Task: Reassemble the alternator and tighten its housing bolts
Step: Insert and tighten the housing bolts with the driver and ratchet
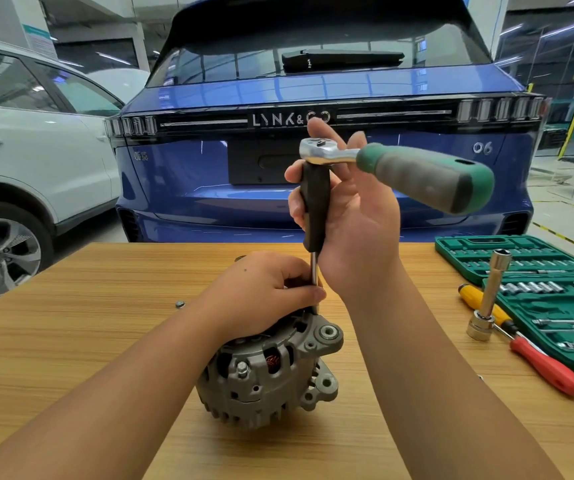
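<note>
The alternator (271, 372) sits at table (71, 341) centre, near you. Your left hand (264, 292) rests on it, fingertips pinching the driver (315, 209) shaft to guide it onto a bolt, probably. Your right hand (351, 216) wraps the grip, steadying the ratchet (399, 168) toward three o'clock.

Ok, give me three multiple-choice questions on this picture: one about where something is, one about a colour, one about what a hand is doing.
1. Where does the socket set lie?
A. right side of the table
B. left side
C. on the floor

2. What colour is the screwdriver handle nearest the table's right edge?
A. blue
B. red
C. white

3. What is the left hand doing?
A. lying flat
B. pinching the shaft above the alternator
C. holding a car key

Answers: 1 A, it sits right of the alternator; 2 B, red handle; 3 B, fingers close round the shaft.
</note>
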